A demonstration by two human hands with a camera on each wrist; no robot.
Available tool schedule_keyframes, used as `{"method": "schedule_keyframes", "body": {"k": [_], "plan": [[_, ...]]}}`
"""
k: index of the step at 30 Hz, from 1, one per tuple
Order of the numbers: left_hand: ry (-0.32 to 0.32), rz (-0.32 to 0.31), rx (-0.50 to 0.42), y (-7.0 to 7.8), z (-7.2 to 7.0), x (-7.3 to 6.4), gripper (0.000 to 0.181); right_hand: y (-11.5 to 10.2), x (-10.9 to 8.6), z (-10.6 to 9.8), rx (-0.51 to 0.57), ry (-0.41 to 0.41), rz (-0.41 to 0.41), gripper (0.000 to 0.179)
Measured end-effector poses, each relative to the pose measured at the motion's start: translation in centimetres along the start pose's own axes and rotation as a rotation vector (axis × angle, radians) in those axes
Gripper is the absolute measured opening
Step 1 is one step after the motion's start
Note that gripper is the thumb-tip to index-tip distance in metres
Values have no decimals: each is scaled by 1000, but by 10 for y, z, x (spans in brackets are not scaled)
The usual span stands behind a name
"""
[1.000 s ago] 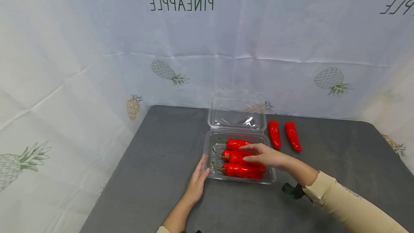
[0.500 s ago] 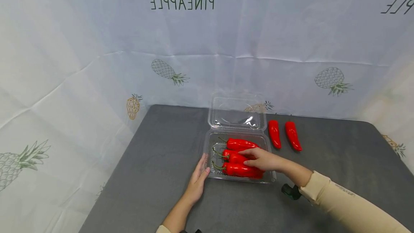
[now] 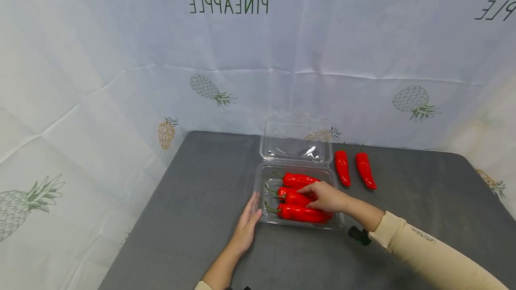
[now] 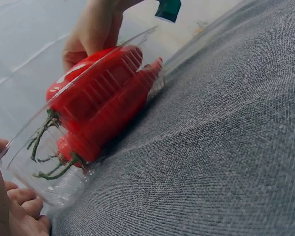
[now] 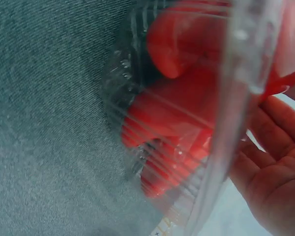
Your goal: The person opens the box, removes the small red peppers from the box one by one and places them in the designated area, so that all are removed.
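Note:
A clear plastic clamshell container (image 3: 262, 164) stands with its lid (image 3: 296, 147) folded back, red peppers with green stems lying inside. My right hand (image 3: 327, 198) reaches in from the right, fingers and thumb gripping the middle red pepper (image 3: 295, 198). Beside that one lie a front pepper (image 3: 300, 213) and a back pepper (image 3: 300, 180). My left hand (image 3: 243, 227) holds the container's left side. In the left wrist view its thumb is at the rim and its bent fingers (image 4: 27, 204) are against the outer wall. The right fingertips are partly hidden behind peppers in the right wrist view.
Two more red peppers (image 3: 341, 168) lie on the grey table (image 3: 201, 182) to the right of the lid. A dark green object (image 3: 359, 235) is under the right wrist. White cloth (image 3: 338, 35) printed with pineapples hangs behind the table.
My right hand has lowered onto the middle pepper and closed its fingers on it, shifting slightly left. The left hand keeps its place at the container.

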State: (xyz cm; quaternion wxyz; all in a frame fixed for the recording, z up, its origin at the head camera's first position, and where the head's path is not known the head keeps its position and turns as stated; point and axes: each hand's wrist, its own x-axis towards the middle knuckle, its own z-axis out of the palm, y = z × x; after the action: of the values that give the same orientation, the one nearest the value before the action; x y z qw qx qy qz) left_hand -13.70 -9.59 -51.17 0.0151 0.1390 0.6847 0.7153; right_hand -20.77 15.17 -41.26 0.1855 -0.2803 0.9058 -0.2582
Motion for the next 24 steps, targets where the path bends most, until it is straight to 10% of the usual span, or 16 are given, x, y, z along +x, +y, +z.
{"method": "schedule_keyframes", "body": {"k": [24], "plan": [[-1, -1, 3, -1, -1, 0, 57, 8, 1, -2, 144, 28, -100, 55]]}}
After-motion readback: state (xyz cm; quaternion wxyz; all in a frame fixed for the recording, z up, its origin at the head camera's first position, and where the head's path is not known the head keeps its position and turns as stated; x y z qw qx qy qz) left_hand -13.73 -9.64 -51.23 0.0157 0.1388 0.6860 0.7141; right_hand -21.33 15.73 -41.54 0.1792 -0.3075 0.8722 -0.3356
